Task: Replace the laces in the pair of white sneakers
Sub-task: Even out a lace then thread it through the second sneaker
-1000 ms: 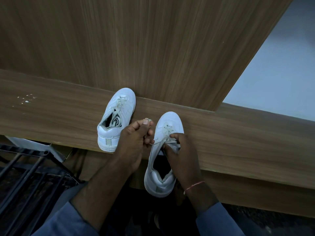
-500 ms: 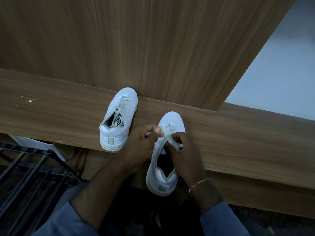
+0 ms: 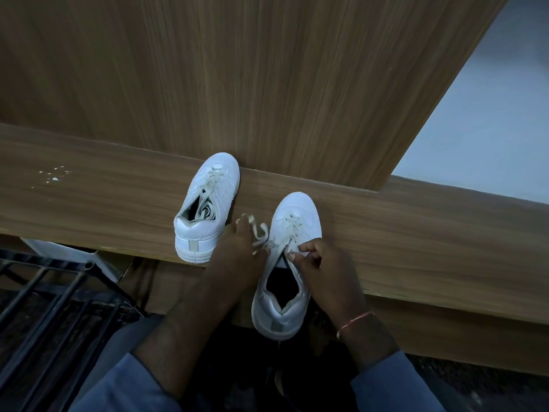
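Two white low-top leather sneakers sit on a brown wood-grain surface (image 3: 416,233), toes pointing away from the person toward an upright wood-grain panel (image 3: 267,84). The farther white sneaker (image 3: 208,203) rests just beside the panel, its pale lace (image 3: 212,185) loosely crossed over the tongue with the slack bundled inside the opening. The nearer white sneaker (image 3: 285,275) lies to the right of it, heel hanging past the surface's front edge, long axis running from the person's lap straight out toward the panel.

The left hand (image 3: 237,251) sits on the near sneaker's left side, fingers closed around a loose loop of flat off-white lace (image 3: 257,230) that runs out sideways from the eyelet row. The right hand (image 3: 319,260) is on the opposite side, thumb and forefinger pressed together in a pinch at the upper eyelets, on the lace or the eyelet edge; I cannot tell which.

What matters next, as I judge it, is that the lace leads leftward and slightly away from the shoe, across its long axis. The left hand has the free run of it, so the pull would go that way while the right hand steadies the upper.
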